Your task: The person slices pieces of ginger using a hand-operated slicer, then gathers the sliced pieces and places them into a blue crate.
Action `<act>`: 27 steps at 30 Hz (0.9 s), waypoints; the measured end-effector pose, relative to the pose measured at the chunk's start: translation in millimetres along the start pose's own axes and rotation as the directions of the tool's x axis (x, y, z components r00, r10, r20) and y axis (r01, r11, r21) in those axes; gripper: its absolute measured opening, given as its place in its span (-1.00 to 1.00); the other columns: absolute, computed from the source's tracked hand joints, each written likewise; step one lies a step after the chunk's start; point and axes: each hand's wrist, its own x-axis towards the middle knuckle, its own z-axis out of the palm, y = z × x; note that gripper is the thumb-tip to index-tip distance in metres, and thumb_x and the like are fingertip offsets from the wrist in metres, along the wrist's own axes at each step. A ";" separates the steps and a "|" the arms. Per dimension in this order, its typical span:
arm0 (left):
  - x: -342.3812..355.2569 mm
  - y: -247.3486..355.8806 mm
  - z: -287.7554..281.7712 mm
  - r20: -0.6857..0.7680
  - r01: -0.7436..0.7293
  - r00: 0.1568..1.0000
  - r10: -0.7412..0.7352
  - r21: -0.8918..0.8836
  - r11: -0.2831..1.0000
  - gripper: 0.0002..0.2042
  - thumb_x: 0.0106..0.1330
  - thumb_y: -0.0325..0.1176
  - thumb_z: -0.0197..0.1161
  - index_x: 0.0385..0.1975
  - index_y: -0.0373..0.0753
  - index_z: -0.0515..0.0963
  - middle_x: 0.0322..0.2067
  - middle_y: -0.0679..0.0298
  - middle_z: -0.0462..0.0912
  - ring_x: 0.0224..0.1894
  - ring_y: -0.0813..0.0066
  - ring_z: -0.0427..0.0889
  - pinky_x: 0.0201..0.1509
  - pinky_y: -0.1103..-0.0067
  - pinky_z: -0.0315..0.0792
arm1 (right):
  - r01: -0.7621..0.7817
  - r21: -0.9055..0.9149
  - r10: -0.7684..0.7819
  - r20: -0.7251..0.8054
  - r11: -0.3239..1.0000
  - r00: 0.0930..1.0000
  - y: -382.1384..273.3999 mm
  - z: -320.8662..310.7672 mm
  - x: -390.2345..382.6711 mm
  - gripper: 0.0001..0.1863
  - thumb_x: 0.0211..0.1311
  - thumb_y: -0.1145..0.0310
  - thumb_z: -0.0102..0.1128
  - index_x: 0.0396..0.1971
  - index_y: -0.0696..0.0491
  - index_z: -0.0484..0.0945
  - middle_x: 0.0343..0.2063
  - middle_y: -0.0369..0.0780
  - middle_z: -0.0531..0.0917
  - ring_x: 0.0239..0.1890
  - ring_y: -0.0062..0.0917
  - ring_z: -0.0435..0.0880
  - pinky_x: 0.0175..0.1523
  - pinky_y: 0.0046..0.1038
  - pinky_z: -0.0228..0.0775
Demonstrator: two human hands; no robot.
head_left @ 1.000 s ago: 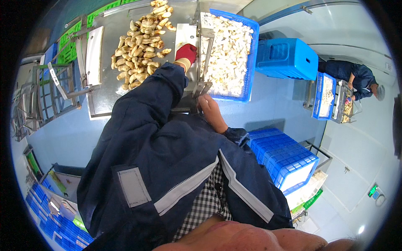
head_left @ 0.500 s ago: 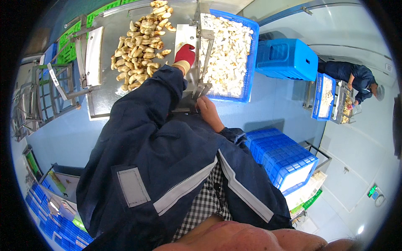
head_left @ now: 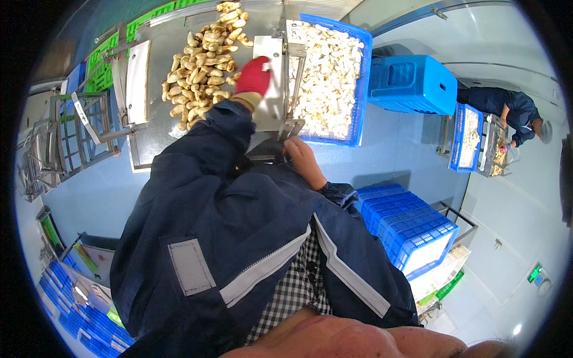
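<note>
Mostly writing is illegible: dark marks on a white strip (head_left: 295,32) by the blue crate's (head_left: 365,65) far-left corner; green wall sign (head_left: 534,273) too small. Plump, pale-tan mushrooms (head_left: 203,74), brown-blotched, heaped on metal table (head_left: 156,51), left of red-gloved left hand (head_left: 253,77). Neither its grip nor bare right hand's (head_left: 303,160), nearer, can be made out.

Blue crates (head_left: 394,218) (stacked), green sign (head_left: 535,273).

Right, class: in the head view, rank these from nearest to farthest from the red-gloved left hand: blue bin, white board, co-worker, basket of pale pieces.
1. White board: overlapped by the left hand.
2. Basket of pale pieces: right of the board.
3. Blue bin: right of the basket.
4. Co-worker: far right.
</note>
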 end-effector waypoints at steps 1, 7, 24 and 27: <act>4.7 -6.6 -14.8 0.041 -0.032 0.999 0.022 0.266 0.963 -0.73 0.14 -0.37 0.07 -0.16 -0.13 0.57 -0.17 0.10 0.60 -0.11 0.06 0.56 -0.06 0.34 0.46 | 0.044 -0.042 -0.045 -0.010 0.998 0.999 3.6 -3.2 -0.2 -0.69 0.28 0.22 -0.09 -0.42 0.20 0.43 -0.55 -0.04 0.53 -0.45 -0.25 0.55 -0.30 -0.33 0.36; -3.4 -28.4 -45.5 0.317 -0.007 0.934 -0.162 0.471 0.882 -0.74 0.12 -0.33 0.12 -0.18 -0.12 0.57 -0.22 0.08 0.61 -0.14 0.07 0.57 -0.08 0.32 0.46 | -0.048 0.006 0.048 -0.001 0.999 0.999 -2.8 -9.1 -1.4 -0.69 0.28 0.23 -0.09 -0.43 0.20 0.43 -0.55 -0.08 0.54 -0.47 -0.30 0.55 -0.32 -0.36 0.36; -5.6 8.2 42.0 0.271 0.235 0.942 -0.198 -0.108 0.966 -0.69 0.17 -0.18 0.22 -0.17 -0.22 0.52 -0.23 0.16 0.64 -0.16 0.25 0.60 -0.05 0.47 0.43 | -0.079 0.111 0.085 -0.055 0.991 0.995 -41.4 -17.8 -3.6 -0.67 0.24 0.23 -0.06 -0.56 0.20 0.43 -0.65 -0.17 0.48 -0.56 -0.47 0.45 -0.38 -0.45 0.29; -6.4 -4.8 39.1 0.319 0.244 0.926 -0.203 -0.094 0.965 -0.67 0.18 -0.20 0.21 -0.12 -0.22 0.50 -0.21 0.19 0.64 -0.14 0.29 0.60 -0.02 0.51 0.42 | -0.083 0.113 0.090 -0.059 0.990 0.994 -59.7 -18.6 -5.6 -0.66 0.26 0.22 -0.06 -0.55 0.20 0.42 -0.66 -0.17 0.47 -0.56 -0.47 0.44 -0.37 -0.45 0.28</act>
